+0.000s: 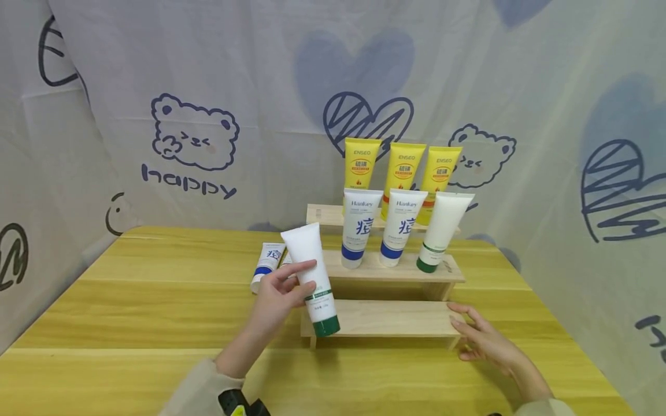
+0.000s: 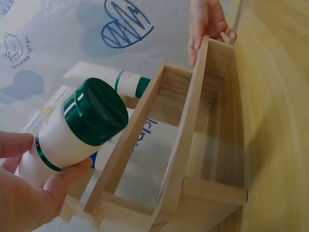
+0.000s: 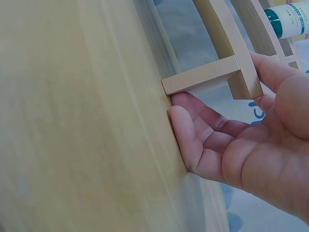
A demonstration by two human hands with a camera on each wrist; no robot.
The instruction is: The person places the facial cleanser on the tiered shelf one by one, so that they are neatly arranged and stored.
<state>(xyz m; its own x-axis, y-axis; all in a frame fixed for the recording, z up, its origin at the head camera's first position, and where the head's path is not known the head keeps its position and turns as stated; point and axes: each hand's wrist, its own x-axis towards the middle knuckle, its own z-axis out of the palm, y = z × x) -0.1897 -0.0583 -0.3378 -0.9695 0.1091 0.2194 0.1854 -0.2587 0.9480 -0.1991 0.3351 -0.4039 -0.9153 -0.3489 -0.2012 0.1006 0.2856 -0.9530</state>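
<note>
My left hand (image 1: 278, 297) holds a white squeeze tube (image 1: 304, 245) with a green cap, thumb and fingers round its body. The tube tilts cap-down above the left end of the wooden display stand's (image 1: 385, 318) lowest step. In the left wrist view the green cap (image 2: 96, 111) faces the camera. My right hand (image 1: 486, 341) grips the right end of that lowest step. The right wrist view shows the thumb against the board (image 3: 248, 72) and curled fingers beside its leg. A similar green-capped tube (image 1: 444, 228) stands on the middle step.
Two white tubes with blue bands (image 1: 359, 225) stand on the middle step. Three yellow tubes (image 1: 360, 162) stand on the top step behind. Left of the stand, a blue-banded tube (image 1: 267, 263) lies on the wooden table (image 1: 156, 312), with another partly hidden. A printed cloth (image 1: 281, 75) hangs behind.
</note>
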